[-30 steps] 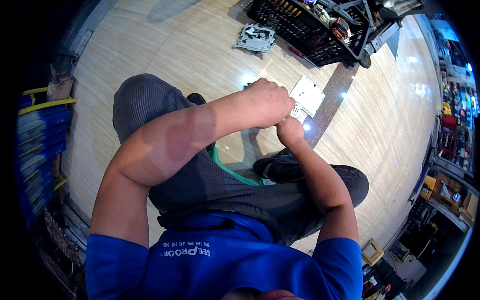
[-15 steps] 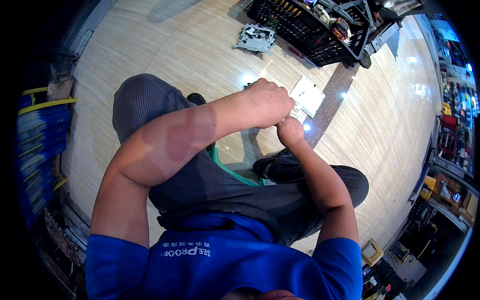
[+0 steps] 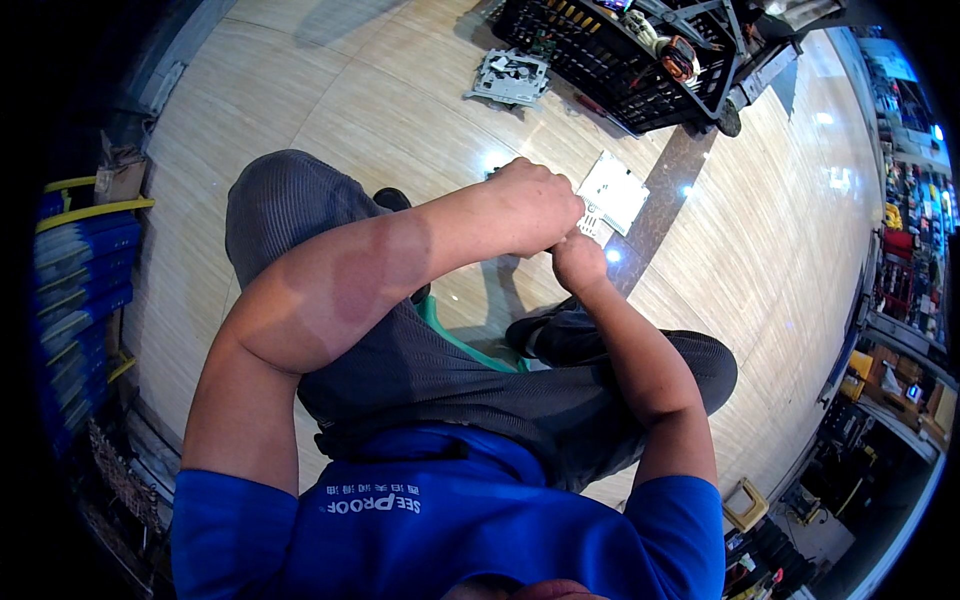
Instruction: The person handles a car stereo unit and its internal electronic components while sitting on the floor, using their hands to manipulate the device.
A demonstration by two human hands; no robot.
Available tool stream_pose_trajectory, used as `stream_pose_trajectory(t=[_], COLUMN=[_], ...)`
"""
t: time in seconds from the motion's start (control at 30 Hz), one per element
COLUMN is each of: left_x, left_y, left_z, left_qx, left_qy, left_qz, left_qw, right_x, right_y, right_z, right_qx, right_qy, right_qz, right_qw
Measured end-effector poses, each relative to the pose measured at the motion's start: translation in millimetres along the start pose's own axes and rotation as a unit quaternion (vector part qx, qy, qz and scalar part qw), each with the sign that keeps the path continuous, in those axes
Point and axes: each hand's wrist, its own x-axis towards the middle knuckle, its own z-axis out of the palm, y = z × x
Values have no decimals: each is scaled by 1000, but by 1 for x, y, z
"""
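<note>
My left hand (image 3: 538, 207) is closed, knuckles up, with its fingertips meeting my right hand (image 3: 580, 263). The right hand is closed too, just below and to the right of it. What the fingers grip between them is hidden. Directly beyond the fingers is a pale flat metal panel (image 3: 617, 192), and a slotted light piece (image 3: 590, 219) shows between it and my hands. I cannot tell whether the hands touch these. A small dark bit (image 3: 491, 173) peeks out past the left hand's far left side.
A silvery metal mechanism (image 3: 507, 79) lies on the tiled floor beyond my hands. Behind it stands a black plastic crate (image 3: 625, 85) of tools and cables, with a red-handled tool (image 3: 592, 104) beside it. Blue bins (image 3: 88, 270) line the left; shelves (image 3: 900, 200) stand right.
Both hands have shifted very slightly left. The panel and everything else look the same.
</note>
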Motion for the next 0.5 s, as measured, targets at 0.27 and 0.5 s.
stream_pose_trajectory(t=[0.27, 0.5], left_x=[0, 0], left_y=[2, -1], left_z=[-1, 1], left_qx=[-5, -3], left_qy=[-3, -7], left_qz=[-9, -5], left_qw=[1000, 1000], right_x=[-3, -1], right_y=[-6, -1], right_z=[-16, 0], right_qx=[-12, -2], right_qy=[-18, 18], right_qz=[10, -6], right_qw=[1000, 1000])
